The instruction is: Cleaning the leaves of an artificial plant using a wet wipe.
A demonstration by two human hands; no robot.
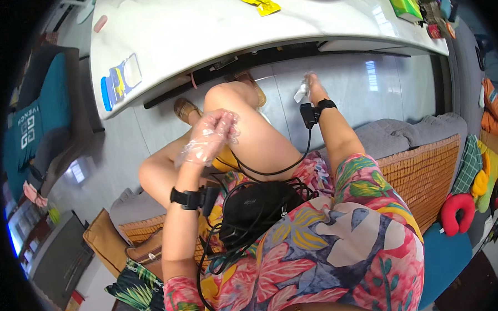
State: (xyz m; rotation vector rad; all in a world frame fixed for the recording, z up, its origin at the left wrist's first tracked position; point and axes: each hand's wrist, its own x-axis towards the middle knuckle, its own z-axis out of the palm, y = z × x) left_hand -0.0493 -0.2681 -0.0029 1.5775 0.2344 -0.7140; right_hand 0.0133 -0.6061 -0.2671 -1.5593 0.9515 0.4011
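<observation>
My left hand, in a clear plastic glove, is raised over my knees with its fingers bent together; whether anything is between them cannot be told. My right hand reaches down past the table edge above the floor. A crumpled white piece, like tissue or film, hangs at its fingers. Black straps with small boxes circle both wrists, and cables run to a black pouch on my lap. On the white marble-look table lie a yellow packet and a blue and clear plastic package.
A green tissue pack and small items stand at the table's right end. A pink oval object lies at its left. The table's edge and an open drawer-like recess are before my knees. I sit on a grey sofa.
</observation>
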